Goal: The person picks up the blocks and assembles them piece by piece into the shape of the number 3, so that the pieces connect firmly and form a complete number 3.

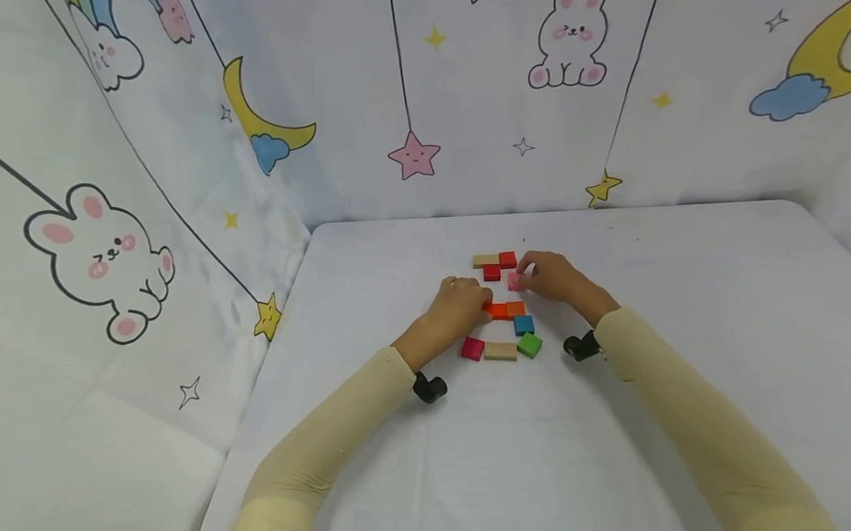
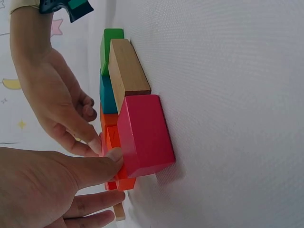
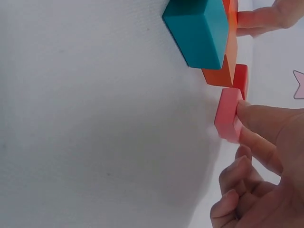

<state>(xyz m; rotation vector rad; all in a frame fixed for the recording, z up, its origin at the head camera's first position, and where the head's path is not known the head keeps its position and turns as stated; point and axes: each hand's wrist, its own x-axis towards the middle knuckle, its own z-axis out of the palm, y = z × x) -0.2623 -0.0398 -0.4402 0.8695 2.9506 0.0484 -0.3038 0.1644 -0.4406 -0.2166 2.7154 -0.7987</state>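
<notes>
Head view: My right hand (image 1: 554, 279) pinches the pink block (image 1: 514, 281) by its right side. The pink block is beyond the orange block (image 1: 516, 309) and just nearer me than a red block (image 1: 508, 260), which meets the end of the far wood block (image 1: 485, 261). A second red block (image 1: 491, 273) sits in front of those two, left of the pink. My left hand (image 1: 458, 303) is at the left end of the orange-red block (image 1: 499, 312); the orange block adjoins its other end. Nearer me: the blue block (image 1: 524, 325), then the green block (image 1: 529, 345), turned askew at the right end of the near wood block (image 1: 501, 351). The crimson block (image 1: 473, 348), also askew, is at its left end. All on the white tabletop (image 1: 413, 483).

Left wrist view: The crimson block is closest to the lens. My left thumb is by the orange-red block, fingers beyond; cannot tell whether they pinch it or only touch. Much of the pink block is hidden.

Right wrist view: Thumb and index finger of my right hand grip the pink block, other fingers curled. Orange and blue lie just beside. Cannot tell whether its underside meets the tabletop.
</notes>
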